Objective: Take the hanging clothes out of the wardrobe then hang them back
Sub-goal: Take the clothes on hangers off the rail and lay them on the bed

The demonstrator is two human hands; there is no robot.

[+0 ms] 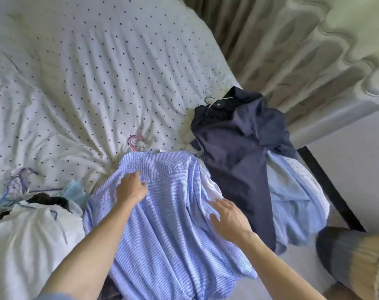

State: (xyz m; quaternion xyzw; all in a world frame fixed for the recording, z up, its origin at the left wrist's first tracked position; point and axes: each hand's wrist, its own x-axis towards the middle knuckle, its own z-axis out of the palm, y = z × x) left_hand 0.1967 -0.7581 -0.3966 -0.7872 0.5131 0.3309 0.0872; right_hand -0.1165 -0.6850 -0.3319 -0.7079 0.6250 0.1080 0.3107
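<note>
A blue-and-white striped shirt (pixel 169 215) lies spread on the bed, its pink hanger hook (pixel 133 142) poking out at the collar. My left hand (pixel 130 189) rests on the shirt near its shoulder, fingers curled into the fabric. Over the shirt's right side, my right hand (pixel 229 217) lies with fingers spread and relaxed. A dark navy shirt (pixel 238 148) on a hanger lies to the right, over a pale blue shirt (pixel 292 195). The wardrobe is out of view.
The bed has a white dotted duvet (pixel 87 83). At the left lie a white garment (pixel 28 239), a dark garment and several purple and blue hangers (pixel 17 182). Curtains (pixel 303 50) hang behind the bed; a dark bed-frame edge (pixel 327 187) runs at right.
</note>
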